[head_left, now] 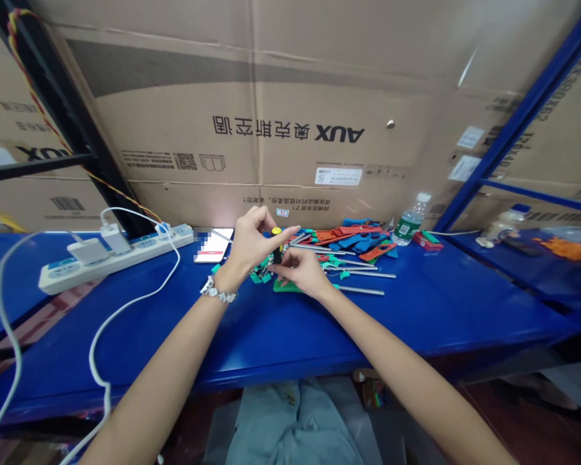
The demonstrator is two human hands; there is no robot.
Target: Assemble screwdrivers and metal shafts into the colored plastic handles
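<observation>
Over the blue table, my left hand [248,242], with a bracelet at the wrist, is closed round a small black piece with a round yellow top [276,230]. Its exact kind is too small to tell. Just below and to the right, my right hand [304,271] pinches the lower, black end of the same piece; part of its grip is hidden. Under the right hand lies a green flat part [286,286]. Small teal clips [260,276] lie beneath the left hand. Metal rods with teal ends [363,291] stretch out to the right.
Red and blue plastic parts [358,237] are heaped behind the rods. A water bottle [410,221] stands beside them. A phone with a lit screen [214,246] and a white power strip [116,258] with cables lie left. A large cardboard box [290,77] walls off the back.
</observation>
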